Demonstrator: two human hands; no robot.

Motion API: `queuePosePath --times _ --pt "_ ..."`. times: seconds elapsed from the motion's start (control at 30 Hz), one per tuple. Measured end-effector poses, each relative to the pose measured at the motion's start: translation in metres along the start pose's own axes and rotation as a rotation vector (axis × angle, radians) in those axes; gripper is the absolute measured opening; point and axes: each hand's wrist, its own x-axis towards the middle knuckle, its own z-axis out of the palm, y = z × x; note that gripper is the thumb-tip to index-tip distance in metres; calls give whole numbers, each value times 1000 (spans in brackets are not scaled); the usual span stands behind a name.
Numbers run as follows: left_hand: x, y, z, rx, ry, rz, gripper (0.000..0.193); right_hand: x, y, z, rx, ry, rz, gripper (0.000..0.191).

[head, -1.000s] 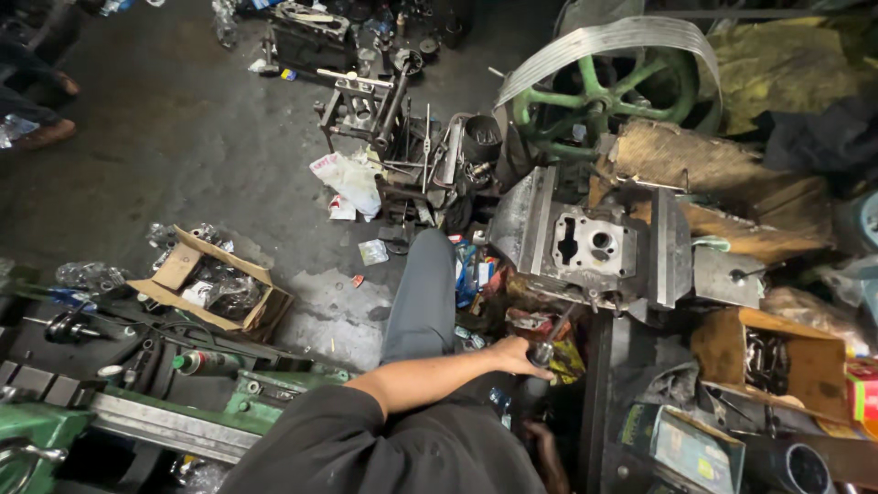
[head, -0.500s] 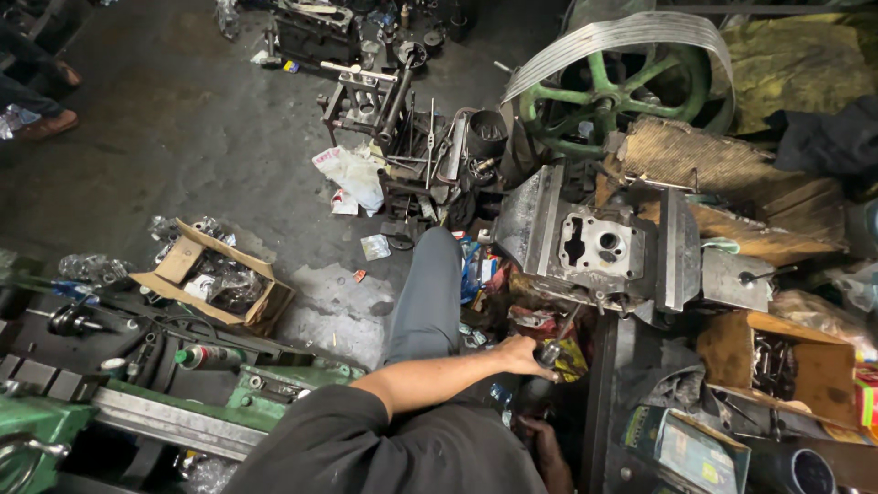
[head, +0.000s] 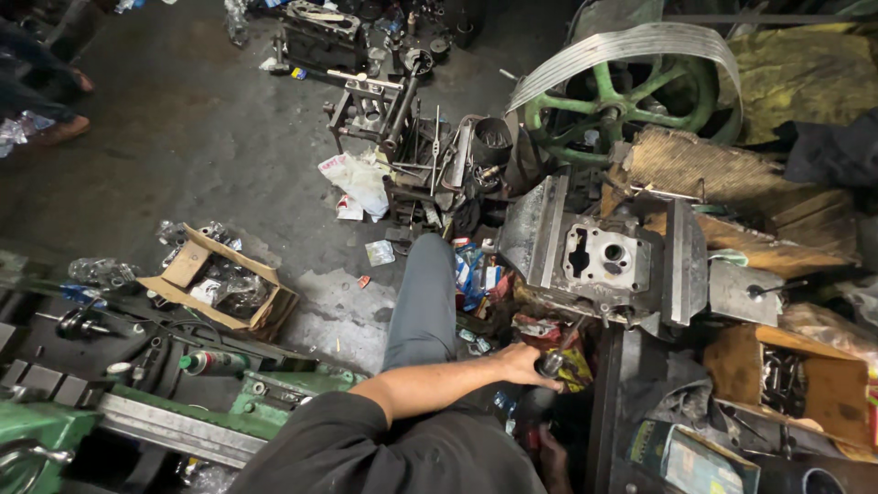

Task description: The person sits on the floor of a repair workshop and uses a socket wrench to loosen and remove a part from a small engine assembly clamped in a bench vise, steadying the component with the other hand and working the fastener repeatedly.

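My left hand (head: pixel 523 364) reaches across my body from the lower left, in a black sleeve, and is closed around a small dark metal cylinder (head: pixel 550 363). It sits just below a grey cast-metal engine block (head: pixel 604 261) clamped between two steel plates. Only part of my right hand (head: pixel 551 455) shows low in the dark gap under the left hand, and its fingers are not clear. My leg in grey trousers (head: pixel 421 306) stretches forward onto the floor.
A green flywheel with a flat belt (head: pixel 631 87) stands behind the block. An open cardboard box (head: pixel 224 288) lies on the oily floor at left, a green lathe bed (head: pixel 137 416) at lower left. Metal parts and tools (head: pixel 412 146) are piled ahead. Wooden boxes (head: pixel 805 384) are at right.
My left hand stays closed on the metal piece in the same place. The view has shifted only slightly.
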Motion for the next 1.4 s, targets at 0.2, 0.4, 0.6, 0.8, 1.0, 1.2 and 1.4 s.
queuePosePath --times 0.2,0.4,0.6,0.8,1.0,1.2,1.4 --pt "-1 -7 12 26 9 15 77 5 2 0 -30 49 -107 27" --pt "5 -7 5 151 -42 13 77 9 3 -1 -44 114 -185 30" --pt "6 -4 7 160 -88 -45 83 5 13 -13 86 -35 -134 17" --pt "13 -2 7 89 -32 -8 82 -4 1 -12 -85 1 -28 12" --pt "21 -6 18 111 23 93 81 -82 -6 -1 -535 -4 -267 26" --pt "25 -10 30 65 -119 -82 66 -129 -31 19 -598 82 -358 41" --pt "20 -7 25 1 -155 -118 59 -122 -20 1 -766 59 -580 42"
